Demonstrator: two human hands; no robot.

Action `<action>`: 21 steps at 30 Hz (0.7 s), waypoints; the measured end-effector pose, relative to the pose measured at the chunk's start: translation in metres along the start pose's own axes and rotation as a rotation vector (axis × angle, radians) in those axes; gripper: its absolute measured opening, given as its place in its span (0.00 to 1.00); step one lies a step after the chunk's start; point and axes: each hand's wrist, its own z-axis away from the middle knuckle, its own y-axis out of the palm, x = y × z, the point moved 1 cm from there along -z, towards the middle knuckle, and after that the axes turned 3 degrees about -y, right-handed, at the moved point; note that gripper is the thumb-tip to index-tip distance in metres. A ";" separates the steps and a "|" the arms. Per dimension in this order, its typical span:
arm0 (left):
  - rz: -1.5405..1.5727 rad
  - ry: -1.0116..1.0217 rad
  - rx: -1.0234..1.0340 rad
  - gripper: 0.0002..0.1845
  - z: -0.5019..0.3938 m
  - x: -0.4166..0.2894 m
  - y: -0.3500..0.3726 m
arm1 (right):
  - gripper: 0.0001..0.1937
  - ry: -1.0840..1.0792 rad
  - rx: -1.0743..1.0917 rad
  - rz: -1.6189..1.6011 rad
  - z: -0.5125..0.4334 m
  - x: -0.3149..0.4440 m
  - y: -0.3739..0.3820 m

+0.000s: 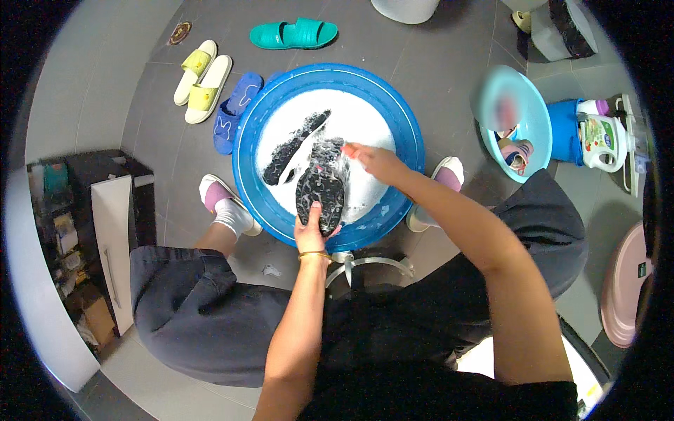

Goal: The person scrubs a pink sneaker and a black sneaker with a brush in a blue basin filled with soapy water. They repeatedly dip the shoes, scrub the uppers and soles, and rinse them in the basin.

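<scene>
A large round blue plastic basin holds white suds. My left hand grips one end of a black-soled shoe over the near part of the basin, sole up and streaked with foam. To the right of the shoe's far end, my right hand is closed on a small orange-red object, mostly hidden by the fingers; it looks like a brush handle, but I cannot tell for sure. Another black-soled shoe lies tilted in the suds on the left side, its white edge showing.
Green, yellow-and-white and blue slippers lie beyond and left of the basin. On the right stand a light-blue basin with shoes, a blue bucket and a white detergent bottle. A cabinet is at left.
</scene>
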 end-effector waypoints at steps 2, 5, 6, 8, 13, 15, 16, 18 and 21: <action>0.040 -0.132 0.048 0.21 0.011 -0.009 -0.004 | 0.24 0.335 -0.123 -0.127 -0.006 -0.029 0.005; 0.391 -0.324 0.101 0.18 -0.008 0.005 -0.030 | 0.28 0.553 -0.290 -0.182 -0.018 -0.081 0.034; 0.356 -0.398 0.151 0.17 -0.010 0.005 -0.031 | 0.28 0.569 -0.350 -0.231 -0.018 -0.079 0.040; 0.302 -0.393 0.149 0.16 -0.016 0.009 -0.023 | 0.26 0.489 -0.463 -0.451 -0.014 -0.077 0.046; 0.009 -0.113 0.010 0.34 -0.013 -0.003 -0.034 | 0.26 0.274 -0.174 -0.127 0.024 0.065 0.067; -0.267 -0.033 -0.018 0.45 0.001 -0.016 -0.026 | 0.23 0.280 -0.134 -0.106 0.029 0.074 0.063; -0.379 -0.056 0.019 0.57 -0.007 -0.016 -0.024 | 0.23 0.247 -0.180 -0.044 0.028 0.058 0.057; -0.610 0.137 0.052 0.60 -0.008 -0.007 -0.007 | 0.20 0.357 -0.200 0.065 0.013 0.039 0.041; -1.172 0.728 -0.131 0.59 -0.033 0.009 -0.009 | 0.19 0.423 -0.463 -0.048 -0.015 0.030 0.046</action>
